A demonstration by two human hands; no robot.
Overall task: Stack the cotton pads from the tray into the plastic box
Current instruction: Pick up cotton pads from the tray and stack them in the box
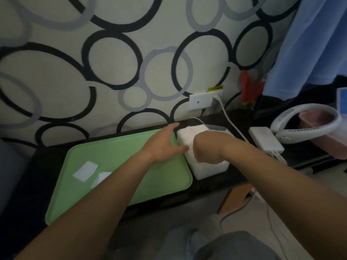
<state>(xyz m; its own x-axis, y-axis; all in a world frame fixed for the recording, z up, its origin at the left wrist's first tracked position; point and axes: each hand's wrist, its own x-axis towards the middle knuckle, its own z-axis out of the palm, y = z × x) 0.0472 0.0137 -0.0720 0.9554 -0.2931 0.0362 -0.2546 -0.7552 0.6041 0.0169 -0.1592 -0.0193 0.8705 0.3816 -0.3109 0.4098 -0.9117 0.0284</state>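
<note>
Fingers [171,128] of my left hand [163,145] are straight and spread, laid against the left wall of the plastic box [208,170], with the thumb touching its near corner; they hold nothing. My right hand [206,149] sits knuckles-up on the stack of cotton pads [187,134] inside the box. Its fingers are curled under and out of my sight, so I cannot tell whether they pinch a pad or only press the stack down. The box stands on the table [48,158] just right of the green tray [131,162] and looks packed to the rim.

What my next reach turns on: two loose pads lie on the tray, well to the left of the left fingers and back toward me. The first pad [85,171] is in full view, its long axis running diagonally from near-left to far-right. The second pad [102,177] lies just right of it, partly hidden by my left forearm. My left hand is clearly the nearer one; the right would have to cross the whole tray. I judge the job almost finished, with those two to fetch and little room on top of the stack.
</note>
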